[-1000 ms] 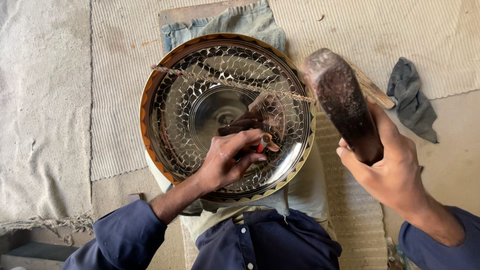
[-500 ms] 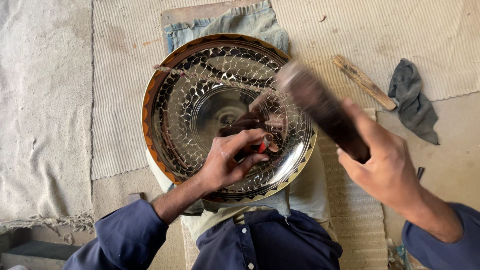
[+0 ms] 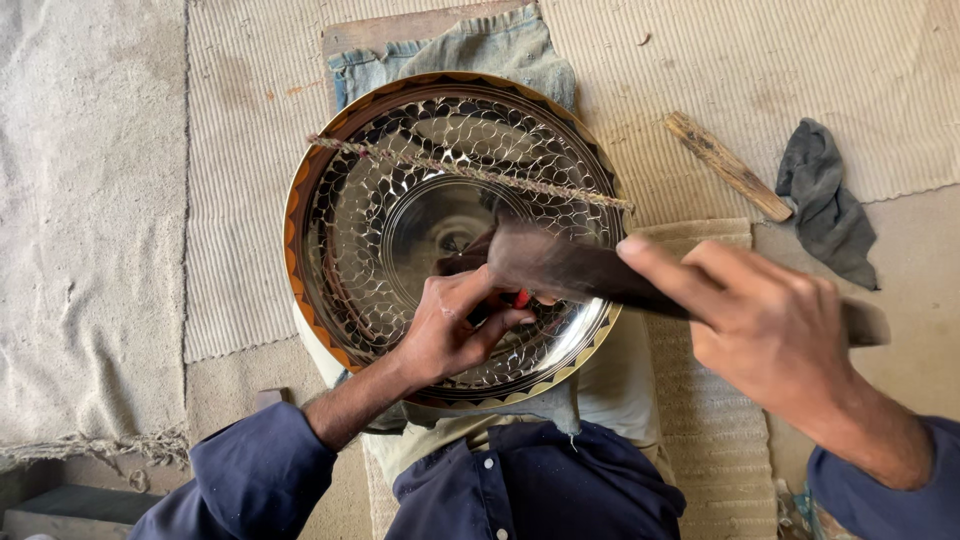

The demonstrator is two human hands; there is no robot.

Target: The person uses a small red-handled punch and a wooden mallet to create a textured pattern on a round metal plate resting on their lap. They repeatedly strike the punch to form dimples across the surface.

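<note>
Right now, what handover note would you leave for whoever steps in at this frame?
Left hand: shut on a small red-tipped punch, its tip set on the bowl's inner wall.
Right hand: shut on a dark wooden mallet, its head at the punch.
Metal bowl: on the lap over denim cloth, a cord across its rim.
Done: scale pattern covers most of the wall.
Left: cannot tell; hands cover the near wall.
Wooden stick and grey rag lie on the mat.

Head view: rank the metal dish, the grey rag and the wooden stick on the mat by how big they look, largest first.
1. Metal dish, by far the largest.
2. Grey rag, crumpled.
3. Wooden stick: about as long as the rag but much thinner.
All three lie at similar depth, so the order is fairly safe.
</note>
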